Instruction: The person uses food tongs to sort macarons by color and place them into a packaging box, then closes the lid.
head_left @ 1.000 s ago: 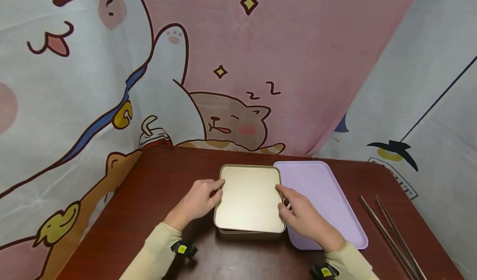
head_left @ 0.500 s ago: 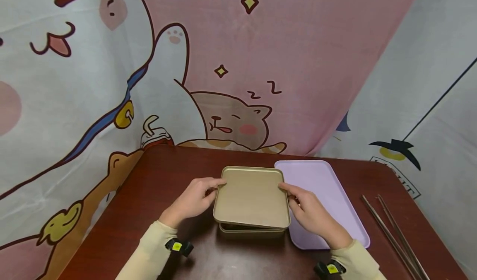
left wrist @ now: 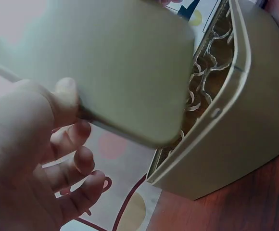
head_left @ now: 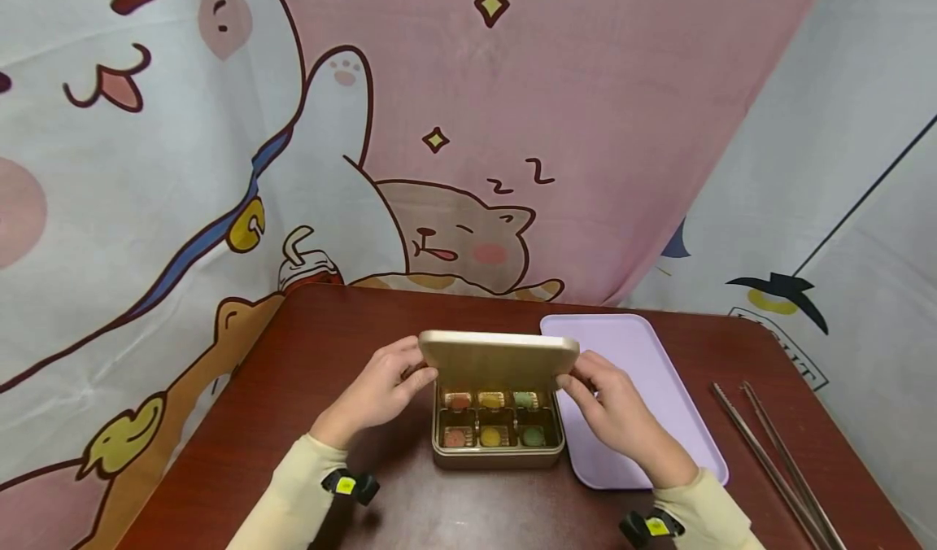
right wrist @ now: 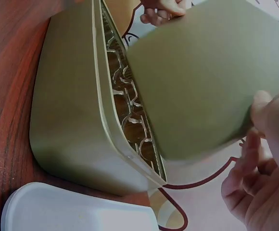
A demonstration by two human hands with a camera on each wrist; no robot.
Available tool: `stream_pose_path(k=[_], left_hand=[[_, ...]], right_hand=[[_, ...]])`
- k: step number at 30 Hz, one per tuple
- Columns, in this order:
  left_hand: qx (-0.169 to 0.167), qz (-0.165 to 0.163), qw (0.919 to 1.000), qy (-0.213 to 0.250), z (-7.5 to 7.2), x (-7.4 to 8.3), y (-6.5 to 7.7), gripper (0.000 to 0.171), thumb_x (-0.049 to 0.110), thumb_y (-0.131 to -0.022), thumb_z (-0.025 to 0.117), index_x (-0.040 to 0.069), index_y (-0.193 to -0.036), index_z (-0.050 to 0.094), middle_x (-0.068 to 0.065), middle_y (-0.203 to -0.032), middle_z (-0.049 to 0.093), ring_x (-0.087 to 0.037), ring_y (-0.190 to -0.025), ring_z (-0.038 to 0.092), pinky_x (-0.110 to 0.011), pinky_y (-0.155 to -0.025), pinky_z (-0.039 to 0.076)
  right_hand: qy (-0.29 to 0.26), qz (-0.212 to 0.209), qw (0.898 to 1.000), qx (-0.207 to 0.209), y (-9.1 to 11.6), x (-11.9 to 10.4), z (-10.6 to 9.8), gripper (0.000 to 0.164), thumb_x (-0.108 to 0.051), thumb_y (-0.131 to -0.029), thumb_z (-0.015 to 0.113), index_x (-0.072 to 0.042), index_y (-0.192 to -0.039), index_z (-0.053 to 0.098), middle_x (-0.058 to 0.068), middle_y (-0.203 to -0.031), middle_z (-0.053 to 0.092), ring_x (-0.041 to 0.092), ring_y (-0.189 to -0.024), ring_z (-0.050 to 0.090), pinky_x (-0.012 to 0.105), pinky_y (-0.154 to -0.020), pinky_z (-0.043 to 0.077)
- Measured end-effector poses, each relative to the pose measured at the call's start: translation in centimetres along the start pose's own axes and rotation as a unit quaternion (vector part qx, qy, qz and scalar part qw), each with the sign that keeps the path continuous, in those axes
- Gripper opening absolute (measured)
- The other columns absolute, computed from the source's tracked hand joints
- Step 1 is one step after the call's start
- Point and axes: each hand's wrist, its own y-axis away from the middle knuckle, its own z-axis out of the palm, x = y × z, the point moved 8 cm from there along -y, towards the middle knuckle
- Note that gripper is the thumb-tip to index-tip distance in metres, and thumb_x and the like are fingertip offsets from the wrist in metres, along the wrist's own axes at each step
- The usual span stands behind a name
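Note:
A gold tin box [head_left: 499,458] stands on the table with its front compartments showing. In its clear insert sit small round pieces: a reddish one [head_left: 455,438], a yellow one [head_left: 490,436] and a green one [head_left: 533,436], with similar ones behind. The tin's lid [head_left: 500,355] is lifted and tilted steeply above the box, hiding its rear. My left hand [head_left: 382,389] pinches the lid's left edge, thumb on the near face. On the opposite edge, my right hand [head_left: 617,410] pinches it likewise. Both wrist views show the lid [left wrist: 125,67] angled off the tin's rim.
A lilac tray [head_left: 644,387] lies right of the tin, close against it. Long metal tongs [head_left: 776,460] rest near the table's right side. A printed cloth [head_left: 586,127] hangs behind the dark red table [head_left: 315,355].
The lid has gone from lying nearly flat over the tin to standing steeply tilted, its near edge raised. The compartments and coloured pieces have come into view. Both hands have kept hold of it.

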Motion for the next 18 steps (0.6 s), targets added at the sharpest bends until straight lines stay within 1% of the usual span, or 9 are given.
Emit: stream_pose_path(k=[3,5,7,10,12,13,14,16,18], left_hand=[[0.02,0.009,0.9998,0.005,-0.2,0.2,0.0,0.011,0.012,-0.102,0.068,0.016,-0.092,0.069,0.004,-0.095,0.063,-0.009,-0.083,0.054,-0.03,-0.069,0.051],[0.025,0.006,0.9996,0.008,-0.2,0.4,-0.1,0.011,0.013,-0.104,0.064,0.016,-0.095,0.07,0.004,-0.097,0.067,-0.009,-0.085,0.058,-0.034,-0.072,0.054],[0.03,0.001,0.9995,0.01,-0.2,0.4,-0.1,0.012,0.014,-0.106,0.062,0.014,-0.104,0.073,0.003,-0.102,0.072,-0.01,-0.092,0.065,-0.038,-0.079,0.059],[0.034,-0.012,0.9993,0.015,-0.1,0.4,-0.2,0.026,0.016,-0.108,0.059,0.009,-0.129,0.072,-0.001,-0.122,0.075,-0.014,-0.113,0.07,-0.042,-0.096,0.06],[0.035,-0.019,0.9991,0.013,0.0,0.3,-0.3,0.037,0.018,-0.109,0.057,0.006,-0.143,0.064,-0.005,-0.135,0.071,-0.017,-0.124,0.067,-0.044,-0.102,0.058],[0.035,-0.022,0.9991,0.009,0.2,0.2,-0.3,0.041,0.019,-0.109,0.056,0.006,-0.148,0.06,-0.007,-0.138,0.069,-0.018,-0.125,0.067,-0.044,-0.103,0.058],[0.035,-0.024,0.9991,0.002,0.3,0.2,-0.3,0.043,0.02,-0.11,0.055,0.005,-0.151,0.056,-0.008,-0.139,0.068,-0.018,-0.124,0.067,-0.044,-0.102,0.058],[0.034,-0.031,0.9988,-0.017,0.7,0.0,-0.3,0.045,0.02,-0.111,0.053,0.005,-0.153,0.053,-0.009,-0.133,0.071,-0.016,-0.114,0.071,-0.043,-0.097,0.06],[0.031,-0.042,0.9981,-0.033,1.1,-0.1,-0.3,0.047,0.021,-0.111,0.053,0.002,-0.153,0.05,-0.009,-0.117,0.076,-0.013,-0.098,0.073,-0.041,-0.089,0.062]], right_hand=[[0.014,-0.002,1.0,0.016,-0.2,-0.2,-0.1,0.021,0.004,-0.095,0.07,-0.017,-0.093,0.068,-0.009,-0.085,0.054,0.002,-0.074,0.048,0.022,-0.06,0.046],[0.021,0.003,1.0,0.021,-0.3,-0.1,0.0,0.02,0.003,-0.096,0.068,-0.017,-0.092,0.068,-0.008,-0.086,0.057,0.004,-0.076,0.05,0.021,-0.063,0.046],[0.032,0.012,0.999,0.024,-0.4,0.1,0.2,0.018,0.001,-0.098,0.066,-0.016,-0.096,0.07,-0.009,-0.088,0.064,0.004,-0.079,0.057,0.022,-0.067,0.049],[0.041,0.034,0.998,0.026,-0.5,0.5,0.5,0.017,-0.002,-0.102,0.063,-0.012,-0.11,0.075,-0.004,-0.096,0.074,0.011,-0.09,0.069,0.032,-0.075,0.058],[0.051,0.05,0.997,0.027,-0.5,0.9,0.7,0.025,-0.005,-0.104,0.062,-0.008,-0.125,0.074,0.004,-0.106,0.079,0.02,-0.099,0.073,0.043,-0.079,0.062],[0.056,0.059,0.996,0.027,-0.5,1.0,0.8,0.029,-0.007,-0.105,0.061,-0.006,-0.132,0.071,0.009,-0.11,0.079,0.025,-0.1,0.074,0.048,-0.08,0.062],[0.061,0.068,0.995,0.027,-0.5,1.2,0.9,0.034,-0.009,-0.105,0.06,-0.005,-0.138,0.068,0.014,-0.113,0.078,0.029,-0.101,0.074,0.052,-0.08,0.062],[0.072,0.082,0.994,0.025,-0.5,1.5,1.1,0.041,-0.012,-0.107,0.058,-0.003,-0.147,0.06,0.022,-0.12,0.074,0.036,-0.102,0.074,0.058,-0.081,0.061],[0.081,0.094,0.992,0.017,-0.6,1.7,1.5,0.045,-0.015,-0.108,0.057,-0.003,-0.151,0.055,0.025,-0.109,0.076,0.036,-0.091,0.075,0.058,-0.076,0.06]])
